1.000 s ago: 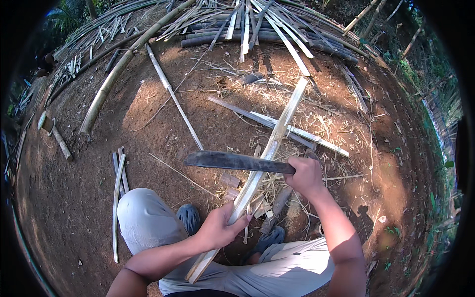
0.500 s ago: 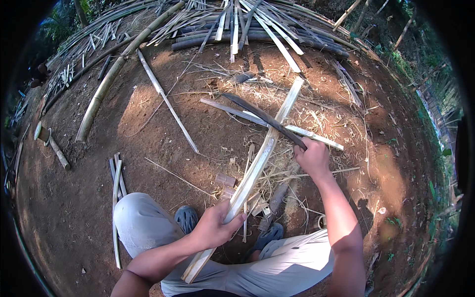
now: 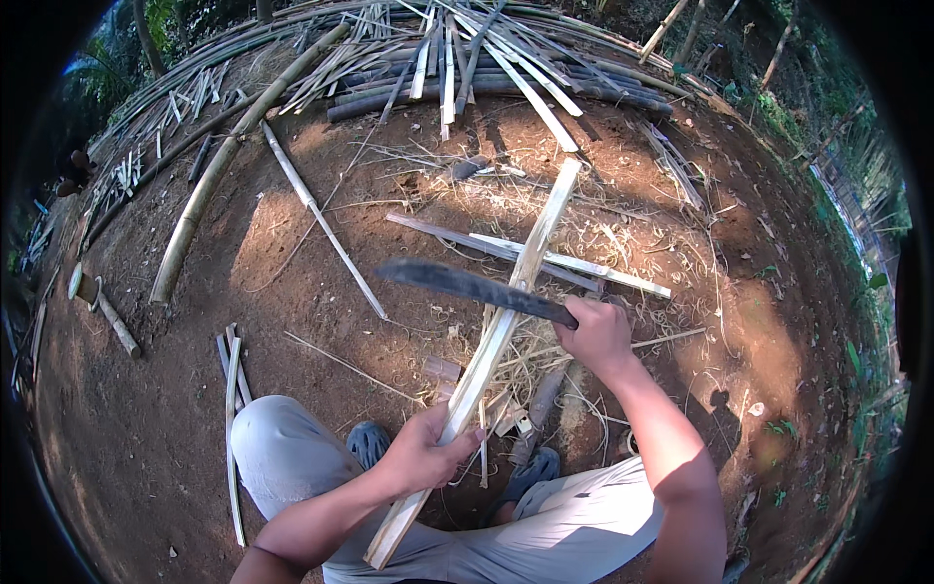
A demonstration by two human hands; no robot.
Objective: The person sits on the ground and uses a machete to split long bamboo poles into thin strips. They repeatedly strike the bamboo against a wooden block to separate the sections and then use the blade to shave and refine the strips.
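A long split bamboo strip (image 3: 494, 350) slants away from my lap, its pale inner side facing up. My left hand (image 3: 428, 450) grips it near its lower end, thumb across the top. In my right hand (image 3: 593, 336) is the handle of a machete (image 3: 452, 281), fingers wrapped round it. The dark, broad blade lies across the strip at about its middle, its tip pointing left. Whether the edge bites into the bamboo I cannot tell. Beyond the blade, two more strips (image 3: 603, 275) cross on the ground under the held one.
Curly shavings (image 3: 545, 341) and a short piece of wood (image 3: 538, 414) lie before my feet. A bamboo pole (image 3: 199, 214) and a thinner stick (image 3: 326, 224) rest on the brown soil to the left. Far ahead is a pile of bamboo poles and strips (image 3: 486, 88).
The machete has come down along the strip toward me, its blade now showing more of its flat side. My right hand has moved slightly nearer and left. My left hand keeps its grip.
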